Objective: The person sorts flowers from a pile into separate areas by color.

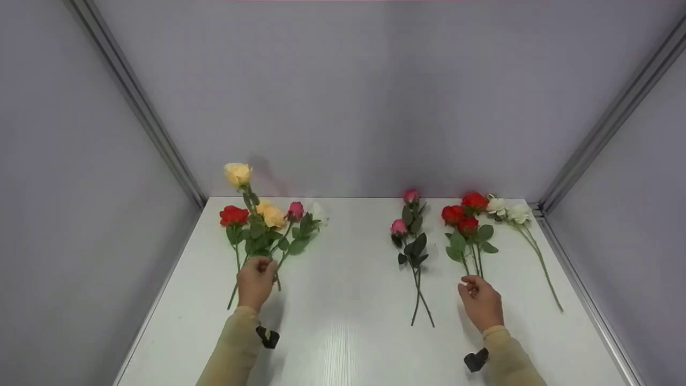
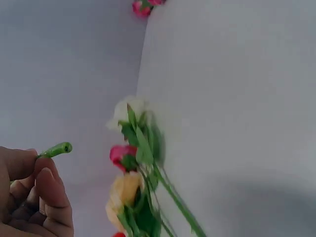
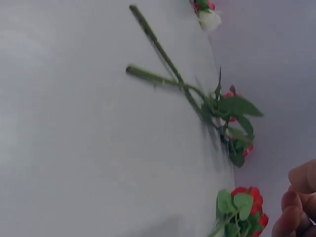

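Note:
My left hand [image 1: 256, 281] pinches the lower end of a green stem [image 2: 60, 149] between thumb and fingers. Above it rises a yellow rose [image 1: 237, 174], lifted higher than the other blooms and throwing a shadow on the back wall. Under and around this hand lie a red rose [image 1: 233, 215], another yellow rose [image 1: 272, 215], a pink rose [image 1: 295, 210] and a white flower [image 2: 129, 112]. My right hand [image 1: 482, 304], fingers loosely bent and holding nothing, hovers over the stems of three red roses [image 1: 468, 225]. In the right wrist view only its fingertips [image 3: 291, 200] show.
Two pink roses [image 1: 411, 246] with crossed stems lie right of the middle of the white table [image 1: 343, 289]. White flowers [image 1: 519, 213] lie at the far right. Grey walls [image 1: 332, 96] enclose the table at the back and both sides.

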The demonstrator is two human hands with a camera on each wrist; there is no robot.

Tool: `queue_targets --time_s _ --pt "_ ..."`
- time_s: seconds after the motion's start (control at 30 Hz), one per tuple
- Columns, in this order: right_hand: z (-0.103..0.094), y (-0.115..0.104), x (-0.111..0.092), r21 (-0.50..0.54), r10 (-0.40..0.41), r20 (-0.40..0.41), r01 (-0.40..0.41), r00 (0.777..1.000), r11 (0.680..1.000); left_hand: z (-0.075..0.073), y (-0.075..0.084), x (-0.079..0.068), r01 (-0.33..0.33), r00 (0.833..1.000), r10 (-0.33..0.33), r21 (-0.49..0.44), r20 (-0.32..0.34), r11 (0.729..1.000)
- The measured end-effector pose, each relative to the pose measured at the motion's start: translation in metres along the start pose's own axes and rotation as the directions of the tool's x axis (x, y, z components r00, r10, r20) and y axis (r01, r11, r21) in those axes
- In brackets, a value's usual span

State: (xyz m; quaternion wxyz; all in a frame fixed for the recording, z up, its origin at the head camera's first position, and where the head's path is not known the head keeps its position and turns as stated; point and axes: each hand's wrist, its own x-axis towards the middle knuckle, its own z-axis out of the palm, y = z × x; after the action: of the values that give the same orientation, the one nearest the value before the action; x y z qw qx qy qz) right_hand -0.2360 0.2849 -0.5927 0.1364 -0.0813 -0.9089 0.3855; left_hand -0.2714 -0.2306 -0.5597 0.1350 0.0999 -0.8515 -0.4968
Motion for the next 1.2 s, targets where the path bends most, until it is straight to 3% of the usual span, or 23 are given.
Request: queue_targets --time_s 0.1,0.27,0.47,0.6,0.7,0.83,1.2 --pt "0.018 -0.026 -0.006 0.062 -0.046 0.071 0.042 0.996 0.997 0.029 0.026 -0.007 0.0 0.994 0.016 -0.151 0.107 0.989" --pt "0.045 -0.064 -0.019 0.163 -0.097 0.164 0.07 0.982 0.984 0.072 0.053 -0.024 0.013 0.971 0.06 -0.303 0.23 0.953" --pt "0.073 -0.1 -0.036 0.245 -0.211 0.278 0.143 0.937 0.959 0.114 0.077 -0.046 0.079 0.929 0.082 -0.408 0.361 0.91" --pt "0.084 -0.111 -0.044 0.282 -0.288 0.278 0.209 0.916 0.936 0.125 0.102 -0.064 0.115 0.908 0.079 -0.425 0.412 0.898" --pt "0.088 -0.114 -0.048 0.3 -0.302 0.253 0.222 0.919 0.928 0.14 0.106 -0.071 0.128 0.907 0.07 -0.429 0.416 0.894" --pt "0.09 -0.113 -0.051 0.317 -0.28 0.241 0.198 0.929 0.928 0.163 0.098 -0.072 0.123 0.911 0.068 -0.425 0.408 0.897" --pt "0.092 -0.111 -0.052 0.309 -0.227 0.28 0.137 0.933 0.941 0.17 0.097 -0.077 0.039 0.907 0.117 -0.358 0.404 0.933"
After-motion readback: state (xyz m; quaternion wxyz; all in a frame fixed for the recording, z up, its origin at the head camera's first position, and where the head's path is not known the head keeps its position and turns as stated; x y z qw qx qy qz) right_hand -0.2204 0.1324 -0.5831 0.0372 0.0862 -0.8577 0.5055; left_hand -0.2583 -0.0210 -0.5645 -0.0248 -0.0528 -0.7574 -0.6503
